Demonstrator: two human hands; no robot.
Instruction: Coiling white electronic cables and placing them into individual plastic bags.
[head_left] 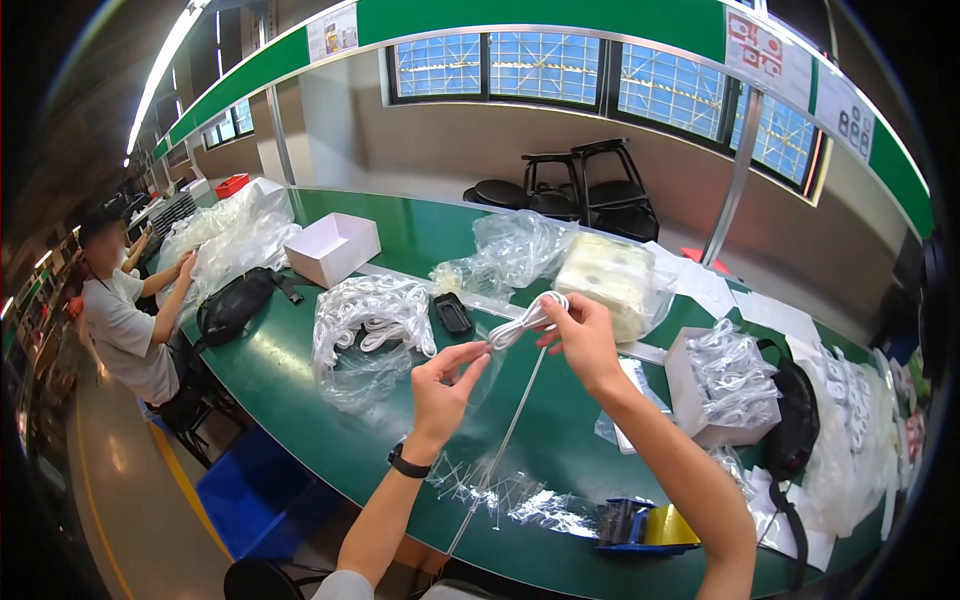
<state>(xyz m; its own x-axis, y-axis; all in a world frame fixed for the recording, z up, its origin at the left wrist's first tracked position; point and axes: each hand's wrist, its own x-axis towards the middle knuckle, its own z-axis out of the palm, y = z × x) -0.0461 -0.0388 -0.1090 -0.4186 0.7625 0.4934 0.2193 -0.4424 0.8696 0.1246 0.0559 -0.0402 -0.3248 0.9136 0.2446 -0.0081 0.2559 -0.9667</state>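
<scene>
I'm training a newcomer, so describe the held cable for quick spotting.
Find the green table. Above its middle, between the left hand and right hand, is the white cable. It's held up, unlike the cable heap to its left.

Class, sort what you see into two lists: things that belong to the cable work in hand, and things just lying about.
Likely in the work:
- white cable, between left hand and right hand
- cable pile
- bagged cables

Likely lying about:
- left-side black bag
- right-side black bag
- black stools
</scene>
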